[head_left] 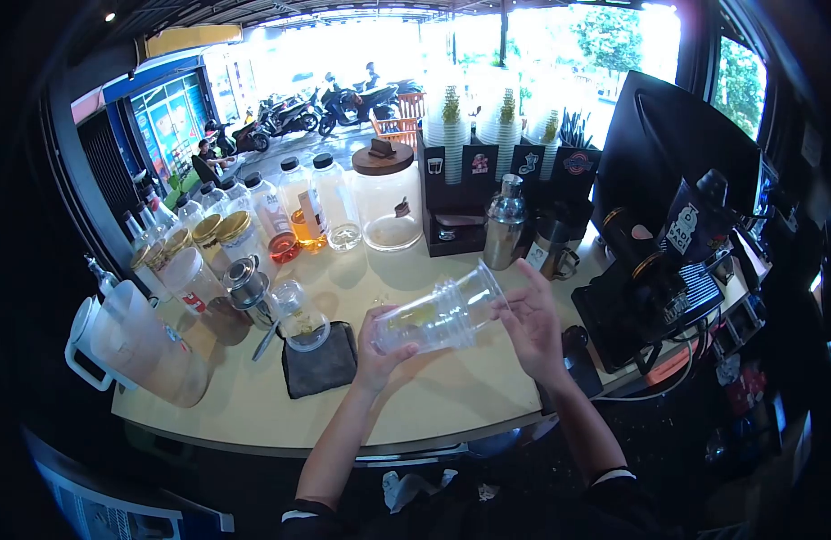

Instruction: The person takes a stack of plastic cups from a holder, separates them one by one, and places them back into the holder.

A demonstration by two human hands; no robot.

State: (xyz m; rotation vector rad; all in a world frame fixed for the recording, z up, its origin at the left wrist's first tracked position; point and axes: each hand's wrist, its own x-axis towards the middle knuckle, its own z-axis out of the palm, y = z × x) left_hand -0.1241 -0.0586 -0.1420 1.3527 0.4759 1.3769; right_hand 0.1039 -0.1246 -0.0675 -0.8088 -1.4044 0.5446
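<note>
Clear plastic cups [433, 315], fitted one into another, lie tilted in the air above the counter, open rim toward the upper right. My left hand [385, 351] is wrapped round their lower end. My right hand [531, 322] is at the rim end, fingers apart, its fingertips at or very near the rim. Left of my left hand, a clear cup [300, 319] rests upside down by a dark folded cloth [324, 369]. A metal drip filter [247, 286] stands beside that cup.
A large pitcher [150, 346] stands at the left, with jars and bottles [307, 211] behind. A wooden-lidded jar [390, 202], a black cup holder [451, 202] and a metal shaker [505, 225] line the back. A coffee machine [632, 288] is at the right.
</note>
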